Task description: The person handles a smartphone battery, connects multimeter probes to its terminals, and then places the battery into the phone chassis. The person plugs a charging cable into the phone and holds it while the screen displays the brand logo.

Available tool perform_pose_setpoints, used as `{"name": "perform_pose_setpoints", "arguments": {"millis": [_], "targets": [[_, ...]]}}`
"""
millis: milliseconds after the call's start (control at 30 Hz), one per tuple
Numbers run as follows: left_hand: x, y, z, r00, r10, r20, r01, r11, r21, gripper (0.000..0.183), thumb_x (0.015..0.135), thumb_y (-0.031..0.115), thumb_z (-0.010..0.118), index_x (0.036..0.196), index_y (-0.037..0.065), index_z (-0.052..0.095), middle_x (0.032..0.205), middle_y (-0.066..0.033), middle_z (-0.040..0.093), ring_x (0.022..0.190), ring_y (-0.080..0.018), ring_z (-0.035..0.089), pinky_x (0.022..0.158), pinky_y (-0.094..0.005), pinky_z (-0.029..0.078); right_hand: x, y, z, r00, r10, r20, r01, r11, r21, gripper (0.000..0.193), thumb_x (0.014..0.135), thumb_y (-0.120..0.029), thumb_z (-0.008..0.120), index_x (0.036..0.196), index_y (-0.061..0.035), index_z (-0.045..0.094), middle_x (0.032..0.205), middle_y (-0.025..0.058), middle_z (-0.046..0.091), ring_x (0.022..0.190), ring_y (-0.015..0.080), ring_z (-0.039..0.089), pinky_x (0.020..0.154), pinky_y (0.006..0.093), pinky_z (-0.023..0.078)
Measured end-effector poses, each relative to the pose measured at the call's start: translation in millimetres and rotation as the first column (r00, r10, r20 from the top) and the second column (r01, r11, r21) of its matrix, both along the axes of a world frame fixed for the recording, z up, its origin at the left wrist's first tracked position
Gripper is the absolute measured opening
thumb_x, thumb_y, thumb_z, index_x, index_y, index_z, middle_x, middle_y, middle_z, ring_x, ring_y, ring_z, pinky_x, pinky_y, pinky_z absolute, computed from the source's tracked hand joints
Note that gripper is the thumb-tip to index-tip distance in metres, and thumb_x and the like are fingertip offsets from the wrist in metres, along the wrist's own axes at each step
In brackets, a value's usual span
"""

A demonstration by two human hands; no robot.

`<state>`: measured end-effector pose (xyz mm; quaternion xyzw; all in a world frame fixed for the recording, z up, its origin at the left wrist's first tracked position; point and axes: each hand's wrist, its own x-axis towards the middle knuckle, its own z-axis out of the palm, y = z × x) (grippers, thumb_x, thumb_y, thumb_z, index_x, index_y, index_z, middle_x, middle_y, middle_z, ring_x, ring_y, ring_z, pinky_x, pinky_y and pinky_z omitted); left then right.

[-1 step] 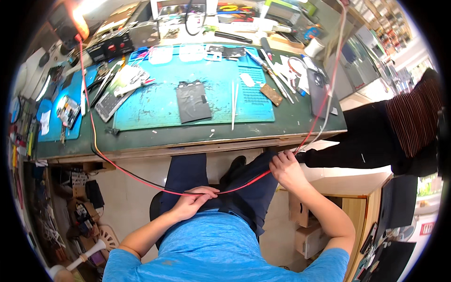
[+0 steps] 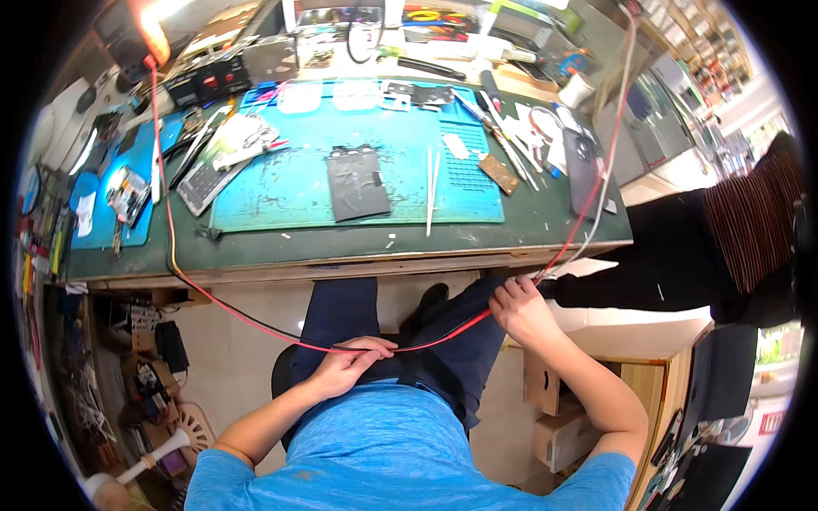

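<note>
I sit at a workbench with a long red cable slung across my lap. My left hand lies on my thigh with its fingers pinched on the cable. My right hand grips the same cable just below the bench's front right corner. From my left hand the cable climbs over the bench edge to the far left corner. Past my right hand it rises across the right end of the bench. A thin dark wire runs beside it on the left.
The green bench top carries a blue mat with a dark flat panel, tools and small parts. Another person in dark clothes with a striped sleeve stands at the right. Cardboard boxes and clutter sit on the floor.
</note>
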<state>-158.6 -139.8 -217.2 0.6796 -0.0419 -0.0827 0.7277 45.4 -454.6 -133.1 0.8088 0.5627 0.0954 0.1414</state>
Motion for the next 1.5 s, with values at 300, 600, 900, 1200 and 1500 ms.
{"name": "perform_pose_setpoints", "arguments": {"millis": [300, 600, 900, 1200, 1500], "targets": [[-7.1, 0.0, 0.4, 0.994, 0.038, -0.103, -0.056, 0.982, -0.179, 0.018, 0.105, 0.003, 0.057, 0.118, -0.001, 0.069, 0.125, -0.0133, 0.07, 0.115, -0.0205, 0.068, 0.098, -0.0328, 0.056, -13.4, 46.3, 20.2, 0.998, 0.026, 0.057, -0.023, 0.998, -0.058, 0.011, 0.079, -0.017, 0.063, 0.081, -0.0072, 0.065, 0.087, 0.0081, 0.056, 0.091, 0.0258, 0.055, 0.085, 0.0403, 0.046], [-9.7, -7.9, 9.8, 0.959, -0.126, -0.256, 0.024, 0.929, -0.369, 0.023, 0.106, 0.005, 0.058, 0.125, -0.005, 0.065, 0.12, -0.0165, 0.072, 0.106, -0.0213, 0.072, 0.095, -0.0352, 0.06, -11.9, 39.6, 32.8, 0.982, 0.19, -0.009, -0.189, 0.982, 0.026, 0.034, 0.08, -0.016, 0.065, 0.108, 0.0019, 0.073, 0.106, 0.0126, 0.065, 0.097, 0.0259, 0.061, 0.083, 0.037, 0.051], [-11.4, 14.4, 8.8, 0.952, 0.133, -0.275, -0.234, 0.896, -0.377, 0.022, 0.106, 0.008, 0.059, 0.124, -0.005, 0.064, 0.116, -0.017, 0.074, 0.099, -0.0203, 0.073, 0.089, -0.0329, 0.061, -6.2, 21.3, 47.6, 0.924, -0.063, -0.378, 0.197, 0.924, 0.328, 0.02, 0.083, -0.006, 0.073, 0.102, -0.0039, 0.068, 0.095, 0.0086, 0.06, 0.082, 0.0243, 0.064, 0.066, 0.0349, 0.054], [-21.7, 23.2, 31.6, 0.957, 0.17, -0.237, -0.257, 0.877, -0.407, 0.021, 0.106, 0.006, 0.059, 0.123, -0.005, 0.066, 0.117, -0.0233, 0.073, 0.101, -0.0246, 0.075, 0.09, -0.0363, 0.063, -3.7, 6.3, 20.7, 0.986, -0.09, -0.137, 0.085, 0.995, -0.043, 0.042, 0.08, -0.012, 0.068, 0.12, -0.0036, 0.07, 0.095, 0.0063, 0.06, 0.078, 0.0191, 0.067, 0.063, 0.0309, 0.057], [-19.8, 27.9, 38.4, 0.951, 0.209, -0.226, -0.278, 0.899, -0.339, 0.019, 0.106, 0.005, 0.059, 0.12, -0.005, 0.067, 0.116, -0.0208, 0.074, 0.1, -0.023, 0.075, 0.089, -0.0346, 0.062, -2.6, 12.1, 20.3, 0.985, 0.014, -0.171, -0.007, 0.999, 0.038, 0.028, 0.078, -0.012, 0.069, 0.105, -0.0058, 0.075, 0.096, 0.003, 0.068, 0.076, 0.0178, 0.066, 0.062, 0.0319, 0.056]]}}
